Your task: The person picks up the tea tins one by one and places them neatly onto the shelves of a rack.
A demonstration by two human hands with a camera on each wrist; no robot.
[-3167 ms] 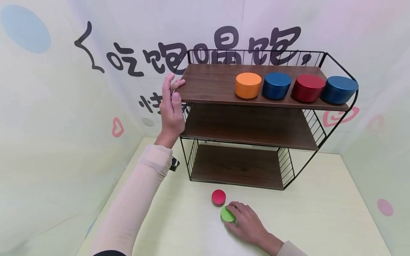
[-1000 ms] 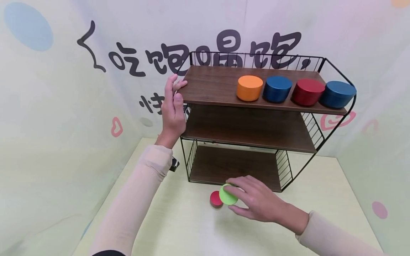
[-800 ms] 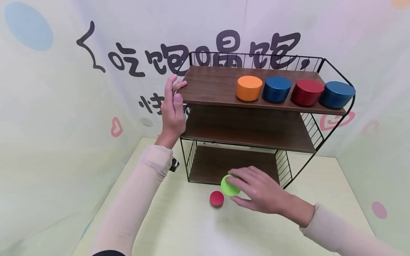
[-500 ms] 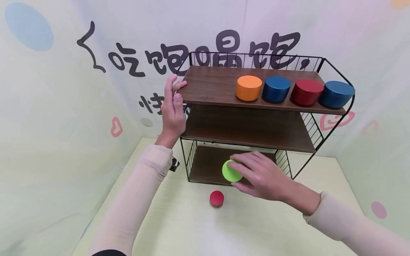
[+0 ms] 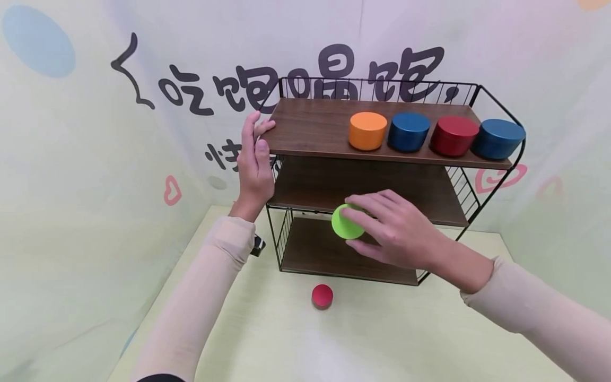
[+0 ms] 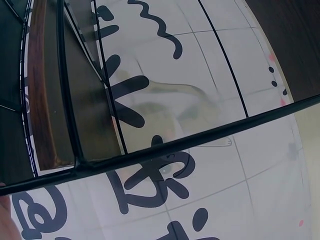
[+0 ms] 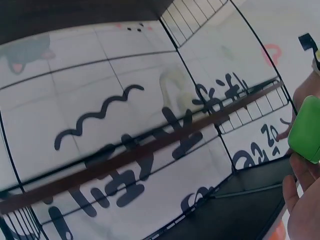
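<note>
In the head view, my right hand (image 5: 398, 228) pinches a round lime-green tin (image 5: 346, 223) by its sides, lid facing up. It holds the tin in the air in front of the three-tier rack (image 5: 310, 123), near middle-shelf height. The right wrist view shows the green tin (image 7: 306, 130) at the right edge, with fingertips against it. My left hand (image 5: 255, 172) holds the left end of the rack's top shelf, thumb in front and a finger over the board. Only a sliver of the left hand (image 6: 6, 220) enters the left wrist view, beside the black wire frame (image 6: 165, 149).
Along the top shelf's right half stand an orange tin (image 5: 367, 131), a blue tin (image 5: 409, 132), a dark red tin (image 5: 454, 136) and another blue tin (image 5: 498, 139). A small red tin (image 5: 322, 296) sits on the pale table (image 5: 377, 329) before the rack.
My right hand has lifted the green tin off the table, from beside the red tin, up to about middle-shelf height. The left hand has kept its place on the rack.
</note>
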